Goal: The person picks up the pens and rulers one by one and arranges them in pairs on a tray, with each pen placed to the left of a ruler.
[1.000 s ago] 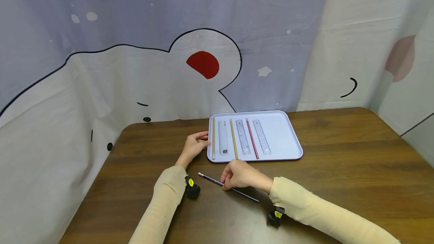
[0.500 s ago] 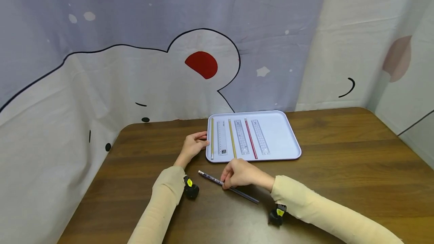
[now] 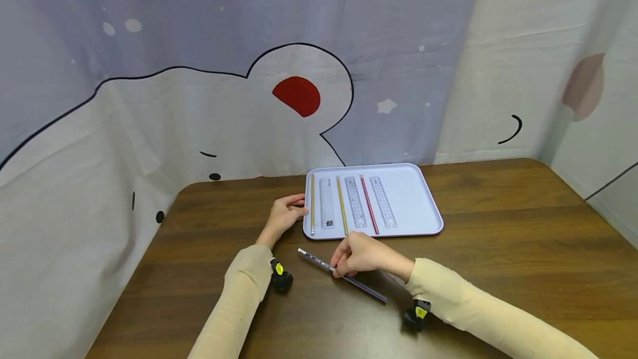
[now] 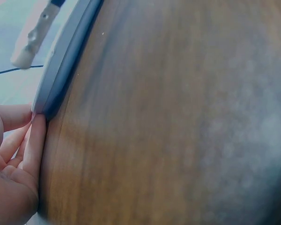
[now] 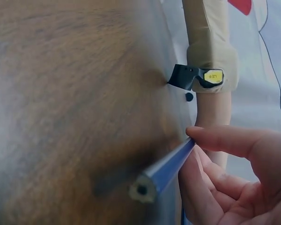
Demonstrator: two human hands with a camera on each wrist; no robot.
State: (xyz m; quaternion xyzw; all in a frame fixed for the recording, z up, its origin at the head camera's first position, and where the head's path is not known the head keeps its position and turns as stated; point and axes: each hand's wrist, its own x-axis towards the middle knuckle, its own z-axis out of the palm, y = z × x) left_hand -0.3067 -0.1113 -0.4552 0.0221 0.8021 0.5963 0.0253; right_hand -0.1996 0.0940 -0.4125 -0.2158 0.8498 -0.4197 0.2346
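Observation:
My right hand (image 3: 361, 254) pinches a dark blue pencil (image 3: 368, 290) between thumb and fingertips near its middle. The pencil slants in front of the tray, its white eraser end at the upper left. In the right wrist view its flat, unsharpened end (image 5: 143, 190) points at the camera, over a dark shadow. My left hand (image 3: 283, 218) holds the left rim of the white tray (image 3: 413, 198), thumb above and fingers below, as the left wrist view shows. On the tray lie a gold pencil (image 3: 312, 204), a yellow pencil (image 3: 342, 206) and a red pencil (image 3: 369, 204), alternating with clear rulers (image 3: 383, 202).
The brown wooden table (image 3: 498, 237) spreads out on both sides of the tray. A printed curtain (image 3: 199, 121) hangs right behind its back edge. Each wrist carries a small black camera, such as the left one (image 3: 283, 281).
The right hand has shifted slightly to the right with the dark blue pencil, which now sits a little further right. The left hand and the tray have stayed in place.

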